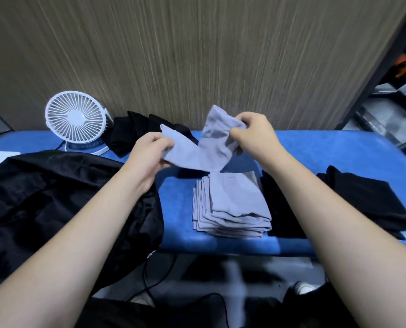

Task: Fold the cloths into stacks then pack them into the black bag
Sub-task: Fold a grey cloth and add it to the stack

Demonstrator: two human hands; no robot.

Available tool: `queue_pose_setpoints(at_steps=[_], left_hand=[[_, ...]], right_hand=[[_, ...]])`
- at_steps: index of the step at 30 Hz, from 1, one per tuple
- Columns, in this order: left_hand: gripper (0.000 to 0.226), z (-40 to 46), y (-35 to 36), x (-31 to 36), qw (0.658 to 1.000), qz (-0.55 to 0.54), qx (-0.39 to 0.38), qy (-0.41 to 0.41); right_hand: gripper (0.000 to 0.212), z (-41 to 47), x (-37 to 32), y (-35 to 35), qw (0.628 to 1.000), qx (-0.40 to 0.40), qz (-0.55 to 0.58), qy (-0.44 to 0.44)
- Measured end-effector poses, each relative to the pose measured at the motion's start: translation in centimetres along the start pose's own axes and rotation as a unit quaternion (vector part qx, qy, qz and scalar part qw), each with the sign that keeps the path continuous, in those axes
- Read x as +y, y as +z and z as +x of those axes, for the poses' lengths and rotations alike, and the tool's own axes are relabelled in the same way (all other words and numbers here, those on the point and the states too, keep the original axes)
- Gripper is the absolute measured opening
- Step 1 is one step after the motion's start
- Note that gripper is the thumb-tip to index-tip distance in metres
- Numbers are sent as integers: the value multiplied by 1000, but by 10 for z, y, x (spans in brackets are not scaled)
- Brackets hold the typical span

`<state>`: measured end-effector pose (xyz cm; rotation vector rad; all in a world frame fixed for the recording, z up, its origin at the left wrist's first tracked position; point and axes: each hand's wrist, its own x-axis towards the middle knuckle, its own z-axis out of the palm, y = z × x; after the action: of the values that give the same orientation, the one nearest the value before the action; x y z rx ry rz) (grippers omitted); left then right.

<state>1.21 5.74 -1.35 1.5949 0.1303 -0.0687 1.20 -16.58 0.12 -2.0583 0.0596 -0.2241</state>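
I hold a grey cloth [203, 144] up in the air over the blue table [315, 147], a little toward twelve o'clock from the middle. My left hand [150, 153] pinches its edge at the nine o'clock side, fingers curled round the fabric. My right hand [254, 136] grips the bunched upper part at the three o'clock side, thumb and fingers closed on it. The cloth hangs between them, partly crumpled.

Just below it, toward six o'clock, lies a stack of folded grey cloths [232, 204], its layers slightly fanned at the edges. The black bag [55, 204] sprawls at nine o'clock, draped over the table's near edge under my left forearm. At three o'clock lie dark cloths [372, 200]; whether they are folded I cannot quite make out. Another dark heap [135, 131] sits at eleven o'clock, beside a white fan [75, 118].
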Motion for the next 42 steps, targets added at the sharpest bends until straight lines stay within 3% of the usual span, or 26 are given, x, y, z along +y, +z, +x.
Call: queue_pose_setpoints(at_steps=[5, 12, 17, 20, 23, 24, 27, 33, 37, 42], left_hand=[[10, 8, -4, -12, 995, 97, 31, 18], [9, 16, -2, -26, 982, 181, 38, 43], [22, 13, -2, -29, 926, 354, 38, 126], [38, 12, -2, -31, 903, 401, 20, 155], [56, 13, -5, -33, 898, 407, 7, 165], [57, 14, -6, -33, 899, 405, 3, 164], [39, 20, -9, -37, 895, 417, -20, 159], [28, 29, -11, -44, 889, 440, -40, 119], [31, 29, -8, -40, 890, 432, -36, 141], [32, 27, -2, -38, 899, 406, -30, 162]], right_hand=[[13, 6, 18, -20, 994, 12, -62, 94], [27, 7, 28, -30, 984, 15, -141, 109], [21, 7, 34, -32, 981, -12, -162, 107], [28, 8, 40, -30, 977, -19, -183, 106], [15, 10, 46, -32, 976, -2, -192, 103], [20, 10, 47, -33, 977, -7, -189, 102], [40, 12, 50, -37, 979, -49, -181, 85], [34, 11, 57, -35, 956, -115, -260, 78], [30, 12, 54, -34, 964, -65, -251, 63], [26, 14, 33, -23, 984, -15, -173, -28]])
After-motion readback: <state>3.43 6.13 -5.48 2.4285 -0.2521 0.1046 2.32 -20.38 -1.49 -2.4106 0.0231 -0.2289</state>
